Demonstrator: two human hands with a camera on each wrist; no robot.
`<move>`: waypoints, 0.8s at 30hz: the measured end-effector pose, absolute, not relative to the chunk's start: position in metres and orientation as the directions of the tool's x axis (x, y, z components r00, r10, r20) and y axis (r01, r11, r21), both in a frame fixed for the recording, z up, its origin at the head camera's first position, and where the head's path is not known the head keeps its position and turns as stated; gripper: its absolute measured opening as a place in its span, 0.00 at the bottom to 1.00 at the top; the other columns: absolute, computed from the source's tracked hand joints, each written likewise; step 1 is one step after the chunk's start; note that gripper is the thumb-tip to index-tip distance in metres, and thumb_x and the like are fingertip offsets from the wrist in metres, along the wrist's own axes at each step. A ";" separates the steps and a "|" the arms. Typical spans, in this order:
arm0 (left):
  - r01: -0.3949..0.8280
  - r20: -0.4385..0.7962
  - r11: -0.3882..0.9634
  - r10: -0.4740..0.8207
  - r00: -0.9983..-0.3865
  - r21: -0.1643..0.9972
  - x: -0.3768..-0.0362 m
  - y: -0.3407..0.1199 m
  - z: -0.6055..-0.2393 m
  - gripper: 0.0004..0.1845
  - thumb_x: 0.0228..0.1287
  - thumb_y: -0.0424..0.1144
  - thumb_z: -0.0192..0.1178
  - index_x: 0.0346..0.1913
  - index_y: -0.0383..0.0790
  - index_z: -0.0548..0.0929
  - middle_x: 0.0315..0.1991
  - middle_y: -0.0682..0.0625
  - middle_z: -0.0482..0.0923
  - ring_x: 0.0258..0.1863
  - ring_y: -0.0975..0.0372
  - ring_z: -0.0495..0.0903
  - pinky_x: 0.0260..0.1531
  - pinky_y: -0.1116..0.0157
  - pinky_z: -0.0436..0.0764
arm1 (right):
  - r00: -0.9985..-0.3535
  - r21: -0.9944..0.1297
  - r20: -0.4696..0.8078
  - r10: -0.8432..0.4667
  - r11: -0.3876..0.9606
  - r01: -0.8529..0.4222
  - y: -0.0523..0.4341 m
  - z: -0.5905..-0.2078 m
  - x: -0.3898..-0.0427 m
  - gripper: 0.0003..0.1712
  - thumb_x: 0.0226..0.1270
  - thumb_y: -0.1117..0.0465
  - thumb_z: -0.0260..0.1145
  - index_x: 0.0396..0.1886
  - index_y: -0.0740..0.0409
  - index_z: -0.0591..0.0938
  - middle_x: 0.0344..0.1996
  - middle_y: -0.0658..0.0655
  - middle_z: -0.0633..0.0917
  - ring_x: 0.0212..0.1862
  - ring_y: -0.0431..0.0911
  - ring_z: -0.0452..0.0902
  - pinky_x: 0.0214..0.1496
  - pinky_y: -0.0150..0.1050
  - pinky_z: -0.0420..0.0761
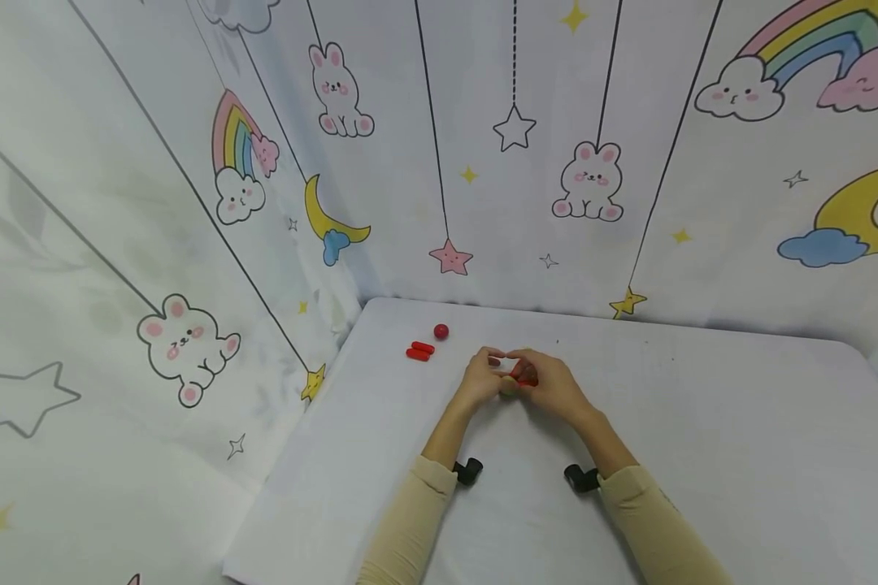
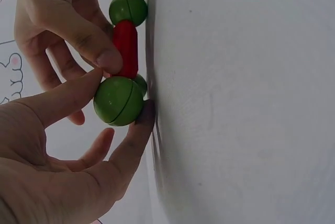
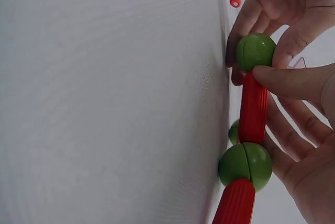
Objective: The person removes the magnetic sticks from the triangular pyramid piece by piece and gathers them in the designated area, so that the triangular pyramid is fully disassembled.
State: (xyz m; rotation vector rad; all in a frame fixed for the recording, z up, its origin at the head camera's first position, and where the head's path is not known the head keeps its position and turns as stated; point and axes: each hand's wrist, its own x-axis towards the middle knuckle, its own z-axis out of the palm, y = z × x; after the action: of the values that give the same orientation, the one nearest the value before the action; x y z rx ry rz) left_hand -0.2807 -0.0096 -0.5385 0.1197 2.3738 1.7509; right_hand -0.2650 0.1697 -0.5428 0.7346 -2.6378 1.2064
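Your left hand [image 2: 57,145] pinches a green ball [image 2: 118,100]; your right hand [image 3: 298,103] grips the adjoining red rod [image 3: 254,108]. No readable labels appear on either part.

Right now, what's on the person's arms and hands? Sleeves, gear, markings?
Both arms wear long beige sleeves: left sleeve, right sleeve. A small black device sits at each wrist, left and right. The left hand and right hand are bare: no gloves; no rings or markings visible. No cables show.
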 end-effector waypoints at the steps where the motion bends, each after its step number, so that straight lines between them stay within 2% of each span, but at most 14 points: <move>1: -0.049 -0.106 0.303 0.174 -0.979 0.952 -0.280 -0.010 -0.538 0.35 0.52 0.25 0.78 0.64 0.33 0.75 0.62 0.34 0.75 0.55 0.50 0.86 0.50 0.62 0.86 | -0.868 -0.671 0.330 -0.370 0.555 -0.492 0.170 -0.543 -0.265 0.34 0.57 0.78 0.75 0.65 0.62 0.81 0.40 0.57 0.88 0.40 0.50 0.86 0.43 0.50 0.86; 6: -0.059 -0.113 0.300 0.166 -0.980 0.952 -0.280 -0.010 -0.538 0.37 0.51 0.26 0.78 0.65 0.32 0.75 0.62 0.33 0.75 0.54 0.50 0.86 0.49 0.62 0.86 | -0.870 -0.673 0.331 -0.366 0.554 -0.489 0.171 -0.543 -0.266 0.34 0.55 0.78 0.78 0.64 0.63 0.81 0.41 0.57 0.88 0.40 0.49 0.87 0.44 0.49 0.86; 12: -0.084 -0.123 0.252 0.145 -0.982 0.964 -0.280 -0.009 -0.540 0.35 0.49 0.25 0.79 0.62 0.37 0.78 0.61 0.37 0.78 0.51 0.54 0.87 0.47 0.62 0.86 | -0.896 -0.717 0.309 -0.318 0.541 -0.439 0.175 -0.546 -0.267 0.35 0.53 0.77 0.79 0.63 0.60 0.83 0.42 0.55 0.89 0.41 0.46 0.87 0.45 0.45 0.86; 18: -0.085 -0.121 0.232 0.144 -0.982 0.969 -0.280 -0.009 -0.541 0.34 0.50 0.27 0.79 0.62 0.34 0.79 0.59 0.36 0.80 0.50 0.55 0.87 0.49 0.62 0.85 | -0.920 -0.794 0.282 -0.271 0.472 -0.383 0.178 -0.548 -0.267 0.36 0.52 0.76 0.81 0.62 0.56 0.83 0.45 0.55 0.90 0.45 0.49 0.88 0.49 0.51 0.86; 21: -0.091 -0.131 0.231 0.167 -0.977 0.969 -0.279 -0.009 -0.540 0.33 0.52 0.28 0.78 0.62 0.34 0.78 0.59 0.37 0.80 0.51 0.55 0.85 0.50 0.60 0.84 | -0.916 -0.806 0.274 -0.293 0.450 -0.385 0.179 -0.548 -0.267 0.36 0.53 0.76 0.80 0.63 0.54 0.83 0.49 0.56 0.90 0.48 0.51 0.88 0.52 0.54 0.86; 24: -0.098 -0.143 0.227 0.191 -0.971 0.969 -0.279 -0.011 -0.540 0.32 0.52 0.29 0.77 0.62 0.36 0.78 0.58 0.40 0.81 0.52 0.55 0.83 0.50 0.60 0.84 | -0.903 -0.815 0.265 -0.338 0.422 -0.397 0.180 -0.548 -0.268 0.36 0.55 0.77 0.78 0.65 0.57 0.82 0.51 0.58 0.89 0.51 0.53 0.87 0.52 0.54 0.85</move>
State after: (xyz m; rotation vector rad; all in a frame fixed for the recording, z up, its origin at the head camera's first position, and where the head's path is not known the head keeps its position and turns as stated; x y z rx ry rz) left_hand -0.2791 -0.0109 -0.5404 0.0876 2.2684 1.8177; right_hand -0.2681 0.1796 -0.5482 0.6729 -2.5979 1.5152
